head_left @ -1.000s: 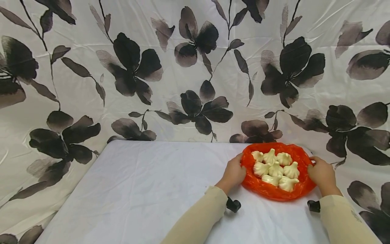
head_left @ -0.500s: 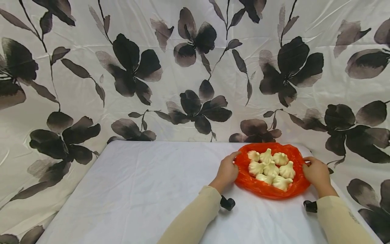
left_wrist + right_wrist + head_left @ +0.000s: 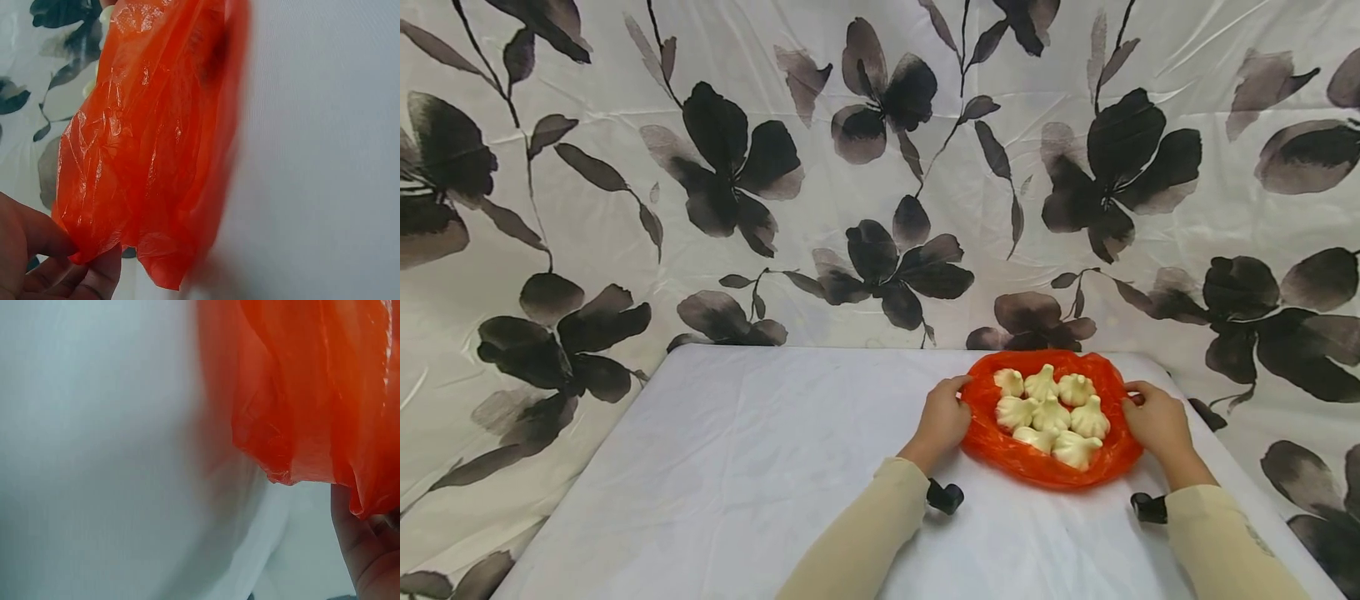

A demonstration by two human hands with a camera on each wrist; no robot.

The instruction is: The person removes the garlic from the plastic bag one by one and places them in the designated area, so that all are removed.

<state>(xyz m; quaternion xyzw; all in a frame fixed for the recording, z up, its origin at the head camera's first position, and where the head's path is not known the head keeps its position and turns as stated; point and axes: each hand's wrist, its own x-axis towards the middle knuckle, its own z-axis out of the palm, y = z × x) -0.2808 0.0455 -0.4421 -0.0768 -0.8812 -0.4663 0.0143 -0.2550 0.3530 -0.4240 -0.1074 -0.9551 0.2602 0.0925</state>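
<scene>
A red plastic bag [image 3: 1030, 471], its mouth spread wide, is on the right part of the table in the head view. Several pale garlic bulbs [image 3: 1049, 412] lie grouped inside it. My left hand [image 3: 942, 421] pinches the bag's left edge; in the left wrist view the thumb and fingers [image 3: 103, 272] close on a gathered corner of the film. On the opposite side my right hand [image 3: 1161, 425] pinches the right edge, its fingers partly behind the plastic in the right wrist view. The bag's underside is hidden from the head view.
The table [image 3: 737, 467] has a white cloth over it, and its right edge runs close beside my right forearm. Behind it hangs a white curtain [image 3: 820, 192] with dark flowers. A small black device [image 3: 945, 497] is strapped at each wrist.
Both hands have moved the bag with the garlic leftward along the table, little by little. The grip on each side looks the same.
</scene>
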